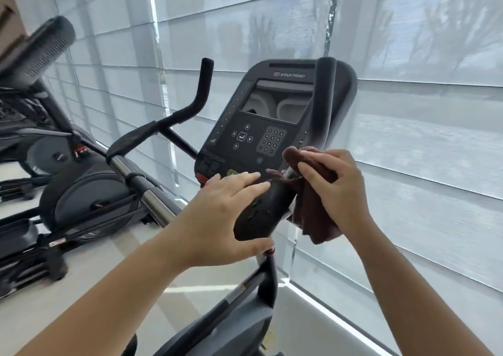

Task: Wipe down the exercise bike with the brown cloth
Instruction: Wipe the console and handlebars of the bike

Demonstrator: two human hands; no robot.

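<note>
The exercise bike's black console (261,127) with a screen and keypad stands in front of me, handlebars rising on both sides. My right hand (336,189) grips the brown cloth (313,214), bunched around the base of the right handlebar (322,105) just below the console's lower right corner. Part of the cloth hangs down under my hand. My left hand (226,214) rests on the black padded grip (261,214) below the console, thumb underneath and fingers spread over the top.
The left handlebar (190,102) curves up left of the console. Other exercise machines (62,181) stand in a row to the left. Window blinds (408,110) close off the right and back. The bike's frame (245,314) runs down toward me.
</note>
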